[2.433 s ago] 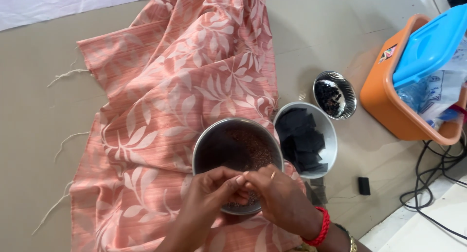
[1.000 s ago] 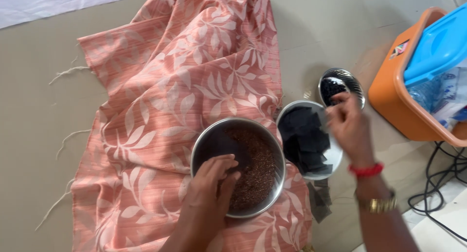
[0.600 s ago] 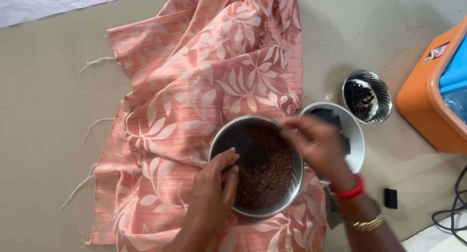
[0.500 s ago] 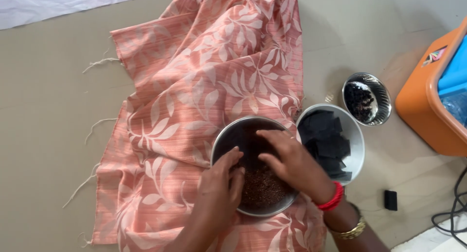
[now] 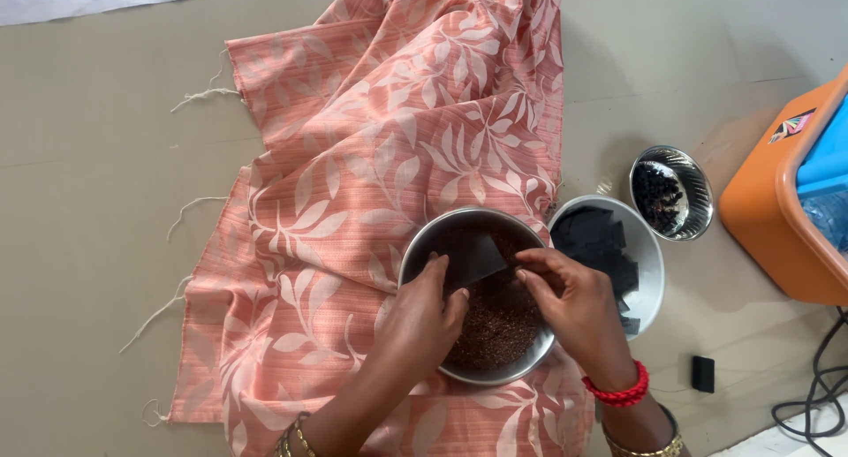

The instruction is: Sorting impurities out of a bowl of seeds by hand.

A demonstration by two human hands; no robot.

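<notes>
Head view: a peach leaf-patterned cloth (image 5: 371, 157) is spread across the middle of the frame on a beige floor (image 5: 97, 201). At lower centre a steel bowl (image 5: 422, 241) of reddish-brown grains (image 5: 499, 320) rests on the cloth. A dark square sheet (image 5: 473, 254) is held over the bowl's upper part, its long axis running left to right between the two hands. The left hand (image 5: 420, 320) is pinched on its left edge, the right hand (image 5: 574, 302) on its right edge; both are equally near. Stacked dark sheets (image 5: 596, 245) are seen in a white bowl (image 5: 652, 271) just right.

Beige floor (image 5: 97, 183), soft even light
</notes>
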